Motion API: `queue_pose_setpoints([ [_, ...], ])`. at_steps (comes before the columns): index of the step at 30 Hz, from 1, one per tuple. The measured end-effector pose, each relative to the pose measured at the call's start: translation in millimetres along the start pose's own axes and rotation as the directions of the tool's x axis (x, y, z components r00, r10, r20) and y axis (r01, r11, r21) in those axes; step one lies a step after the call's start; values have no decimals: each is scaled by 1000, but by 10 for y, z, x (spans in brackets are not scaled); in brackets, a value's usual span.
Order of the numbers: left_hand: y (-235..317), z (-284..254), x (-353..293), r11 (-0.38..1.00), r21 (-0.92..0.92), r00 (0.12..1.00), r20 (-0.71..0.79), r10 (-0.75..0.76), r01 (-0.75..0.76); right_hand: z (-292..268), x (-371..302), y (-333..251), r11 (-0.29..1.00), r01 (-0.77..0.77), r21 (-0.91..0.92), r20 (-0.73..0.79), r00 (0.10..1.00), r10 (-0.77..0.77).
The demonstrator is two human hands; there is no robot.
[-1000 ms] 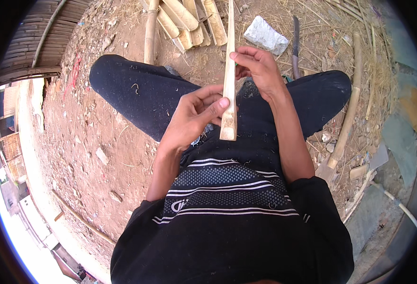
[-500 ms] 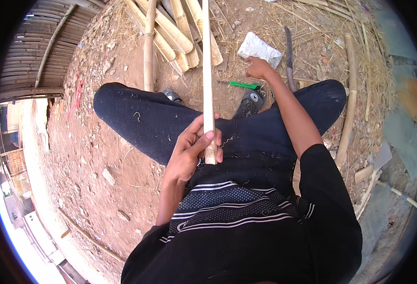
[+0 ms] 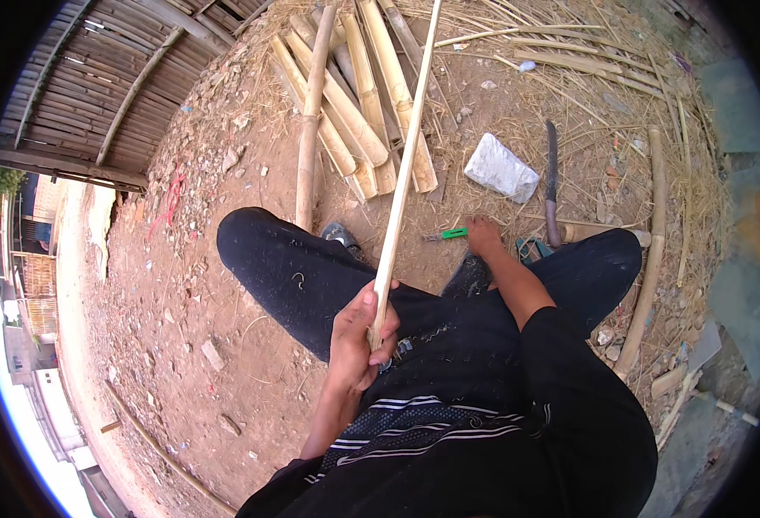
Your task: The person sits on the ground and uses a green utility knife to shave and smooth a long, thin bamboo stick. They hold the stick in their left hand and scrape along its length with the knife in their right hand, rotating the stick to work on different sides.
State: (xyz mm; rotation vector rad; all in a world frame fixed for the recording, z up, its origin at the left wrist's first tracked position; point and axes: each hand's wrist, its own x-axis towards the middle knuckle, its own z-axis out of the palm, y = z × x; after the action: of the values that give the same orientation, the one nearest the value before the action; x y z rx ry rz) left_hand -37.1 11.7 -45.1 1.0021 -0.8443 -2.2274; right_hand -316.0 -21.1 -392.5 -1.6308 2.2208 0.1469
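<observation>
A long pale bamboo strip [image 3: 402, 186] rises from my lap toward the top of the view. My left hand [image 3: 358, 337] is closed round its lower end, thumb lying along the strip. Down by my foot, my right hand [image 3: 484, 236] has its fingers closed at the end of a green-handled cutter knife [image 3: 454, 233]. The knife's short blade points left, away from the hand. Part of the handle is hidden by the fingers. A whitish stone block [image 3: 501, 168] lies on the ground just beyond that hand.
Split bamboo halves [image 3: 367, 112] are piled ahead, beside a bamboo pole [image 3: 313, 121]. A long dark-bladed machete [image 3: 552, 186] lies right of the stone. Thin bamboo strips [image 3: 583, 60] are scattered at far right. Another pole [image 3: 646, 276] lies beyond my right knee. A slatted bamboo wall [image 3: 95, 82] stands at upper left.
My right hand has come back from beside the stone to the green knife and closed on it. The bamboo strip in my left hand now leans more to the right. The view has shifted.
</observation>
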Motion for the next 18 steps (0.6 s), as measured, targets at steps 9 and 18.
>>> queue_pose_setpoints([
  [9,71,217,-25,861,448,933,-140,332,-240,379,216,-52,945,226,-237,5,973,-232],
  [18,-15,19,-10,590,662,711,-121,692,-462,-960,57,104,871,-125,475,-60,983,174],
])
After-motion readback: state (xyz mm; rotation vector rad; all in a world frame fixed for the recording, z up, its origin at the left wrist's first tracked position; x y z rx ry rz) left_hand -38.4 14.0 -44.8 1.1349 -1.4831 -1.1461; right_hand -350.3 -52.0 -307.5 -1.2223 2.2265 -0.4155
